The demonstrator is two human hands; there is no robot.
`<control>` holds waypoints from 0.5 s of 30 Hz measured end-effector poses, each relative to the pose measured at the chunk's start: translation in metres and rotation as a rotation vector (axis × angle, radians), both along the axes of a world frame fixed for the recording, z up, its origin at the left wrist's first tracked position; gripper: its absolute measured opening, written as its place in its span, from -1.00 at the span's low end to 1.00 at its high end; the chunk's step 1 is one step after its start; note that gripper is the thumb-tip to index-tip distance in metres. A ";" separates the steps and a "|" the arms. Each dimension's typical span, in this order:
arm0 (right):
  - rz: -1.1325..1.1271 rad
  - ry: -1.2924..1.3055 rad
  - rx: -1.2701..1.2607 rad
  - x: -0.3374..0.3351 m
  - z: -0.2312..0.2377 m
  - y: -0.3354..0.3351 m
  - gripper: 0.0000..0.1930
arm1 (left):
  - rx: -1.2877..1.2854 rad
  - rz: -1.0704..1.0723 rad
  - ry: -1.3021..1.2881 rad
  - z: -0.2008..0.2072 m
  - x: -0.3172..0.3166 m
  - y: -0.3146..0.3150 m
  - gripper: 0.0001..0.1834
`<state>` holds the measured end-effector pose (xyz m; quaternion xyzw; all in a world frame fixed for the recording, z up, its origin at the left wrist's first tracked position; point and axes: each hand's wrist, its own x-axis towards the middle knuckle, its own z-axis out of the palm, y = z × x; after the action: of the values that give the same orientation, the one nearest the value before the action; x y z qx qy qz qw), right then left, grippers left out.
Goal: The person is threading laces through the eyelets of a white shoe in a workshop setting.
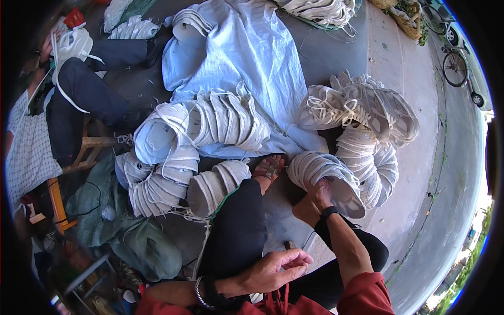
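Watching through the head camera, I have the right hand (321,192) against the near side of a nested stack of pale shoe uppers (320,169); it touches them, but I cannot tell whether the fingers close around anything. The stack lies just beyond that hand, its broad end turned to the right. And here's the left hand (275,269), lower and over the lap, fingers loosely bent, a narrow gap to the thumb, and I see nothing in it! Beyond the right hand and to its right, laced shoe uppers (362,107) pile on top of a curved bundle (362,157). Left of the right hand, past the sandalled foot (269,169), I count more nested rows (223,123), and farther beyond spreads a rumpled pale-blue cloth (247,47). Far left, a co-worker's dark-trousered legs (86,92).
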<state>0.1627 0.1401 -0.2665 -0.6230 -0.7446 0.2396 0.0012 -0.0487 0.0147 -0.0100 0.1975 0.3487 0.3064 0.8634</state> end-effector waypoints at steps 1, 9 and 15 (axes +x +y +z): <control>0.034 0.051 0.058 -0.006 0.005 0.008 -0.48 | 0.021 -0.025 -0.013 -0.001 0.001 0.000 -0.71; 0.283 -0.183 0.230 -0.034 0.004 -0.008 -0.56 | 0.046 0.024 -0.044 -0.004 0.004 -0.004 -0.72; 0.381 -0.105 0.013 0.022 -0.012 -0.001 -0.55 | 0.002 0.018 -0.039 -0.002 -0.004 -0.004 -0.72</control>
<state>0.1843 0.1390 -0.2786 -0.4824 -0.8496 0.1978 -0.0789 -0.0529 0.0110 -0.0122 0.1890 0.3332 0.3182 0.8672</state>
